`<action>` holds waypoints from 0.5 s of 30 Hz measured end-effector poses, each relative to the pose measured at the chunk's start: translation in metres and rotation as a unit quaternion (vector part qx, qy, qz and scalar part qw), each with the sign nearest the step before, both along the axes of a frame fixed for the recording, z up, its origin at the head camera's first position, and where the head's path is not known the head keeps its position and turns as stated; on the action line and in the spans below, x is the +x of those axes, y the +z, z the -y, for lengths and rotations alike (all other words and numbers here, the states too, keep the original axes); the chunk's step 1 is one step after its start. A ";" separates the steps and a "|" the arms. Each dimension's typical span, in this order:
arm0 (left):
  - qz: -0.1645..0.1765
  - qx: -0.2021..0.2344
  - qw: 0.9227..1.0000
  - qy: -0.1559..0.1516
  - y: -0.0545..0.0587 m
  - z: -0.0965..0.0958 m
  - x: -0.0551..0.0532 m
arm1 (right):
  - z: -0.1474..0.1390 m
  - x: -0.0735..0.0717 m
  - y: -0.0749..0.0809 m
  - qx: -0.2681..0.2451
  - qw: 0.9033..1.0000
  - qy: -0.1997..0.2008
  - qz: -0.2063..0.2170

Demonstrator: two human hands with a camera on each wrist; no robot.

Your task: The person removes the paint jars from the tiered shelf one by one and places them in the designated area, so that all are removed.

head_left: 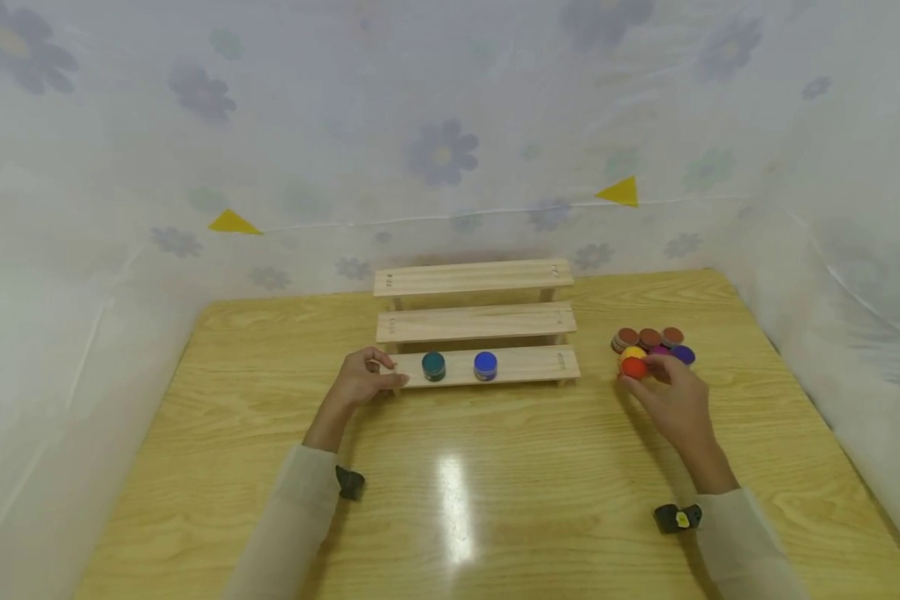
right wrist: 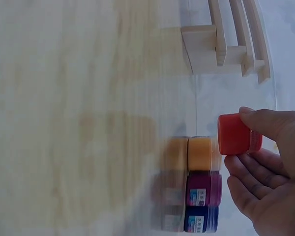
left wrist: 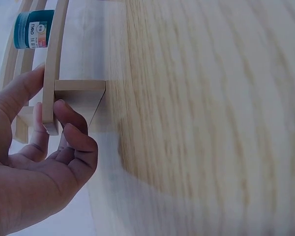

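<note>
My left hand [head_left: 358, 378] grips the left end of the lowest step of a three-tier wooden rack [head_left: 528, 364], thumb on top and fingers curled beneath. On that step stand a dark green paint jar [head_left: 433, 367] and a blue paint jar [head_left: 485, 366]. Over at the right, my right hand [head_left: 678, 402] pinches a red paint jar [right wrist: 234, 134] between thumb and fingers. In the right wrist view it is raised above the table, beside an orange-yellow jar [right wrist: 200, 153]. A purple jar [right wrist: 197, 189] and a dark blue jar [right wrist: 195, 219] stand in line with the yellow one.
Several brown-topped jars [head_left: 649, 337] form a row behind the coloured jars, right of the rack. A flower-patterned sheet [head_left: 442, 154] rises behind the wooden table [head_left: 540, 483] and along both sides. Two yellow triangles [head_left: 234, 222] mark the back sheet.
</note>
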State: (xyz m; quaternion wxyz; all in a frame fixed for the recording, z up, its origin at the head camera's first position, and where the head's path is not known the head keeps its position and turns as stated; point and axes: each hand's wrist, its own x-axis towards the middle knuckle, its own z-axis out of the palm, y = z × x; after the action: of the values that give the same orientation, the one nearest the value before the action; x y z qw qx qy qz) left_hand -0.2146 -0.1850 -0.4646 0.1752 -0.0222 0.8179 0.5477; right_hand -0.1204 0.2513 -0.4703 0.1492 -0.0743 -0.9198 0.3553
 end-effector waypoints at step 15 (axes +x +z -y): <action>-0.004 -0.008 1.000 0.001 0.003 -0.001 0.002 | -0.015 0.002 -0.007 0.025 0.998 0.006 0.050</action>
State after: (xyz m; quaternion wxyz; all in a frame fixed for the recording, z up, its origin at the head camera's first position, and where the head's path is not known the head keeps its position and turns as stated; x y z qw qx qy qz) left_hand -0.2125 -0.1839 -0.4614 0.1713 -0.0218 0.8227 0.5417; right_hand -0.1188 0.2668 -0.4777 0.1025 -0.0829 -0.9351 0.3291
